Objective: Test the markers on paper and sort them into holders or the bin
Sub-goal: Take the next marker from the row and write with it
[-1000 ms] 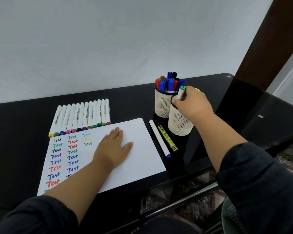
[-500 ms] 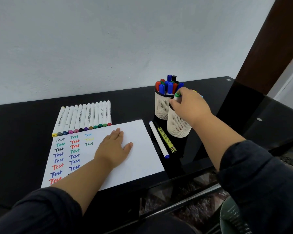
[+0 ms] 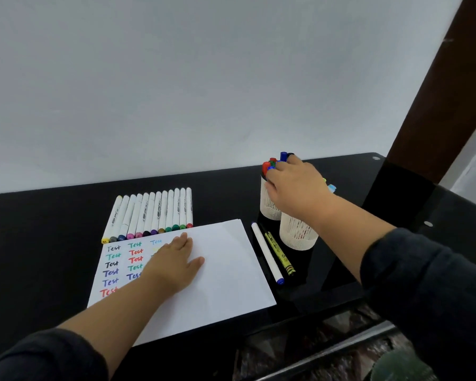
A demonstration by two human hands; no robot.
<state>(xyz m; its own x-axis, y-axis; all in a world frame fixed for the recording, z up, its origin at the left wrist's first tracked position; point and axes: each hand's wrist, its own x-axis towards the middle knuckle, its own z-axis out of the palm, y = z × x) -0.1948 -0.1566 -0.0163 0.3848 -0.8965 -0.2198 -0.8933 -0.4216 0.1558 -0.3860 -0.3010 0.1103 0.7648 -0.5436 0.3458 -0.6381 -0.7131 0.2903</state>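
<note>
Right hand point(image 3: 296, 185) reaches over the rear holder point(image 3: 268, 207), fingers among upright markers point(image 3: 272, 162); grip hidden, cannot tell. Left hand point(image 3: 173, 262) lies flat on paper point(image 3: 231, 270).

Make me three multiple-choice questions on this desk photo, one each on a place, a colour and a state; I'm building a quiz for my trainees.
1. Where do the two loose pens lie?
A. between the paper and the nearer cup
B. on the paper
C. left of the marker row

2. What colour is the table?
A. white
B. black
C. brown

3. How is the left hand?
A. gripping a marker
B. raised off the desk
C. flat on the paper

Answers:
1 A, they lie on the table between the paper and the nearer cup.
2 B, its top is glossy black.
3 C, the fingers are straight and the palm is down on the sheet.
</note>
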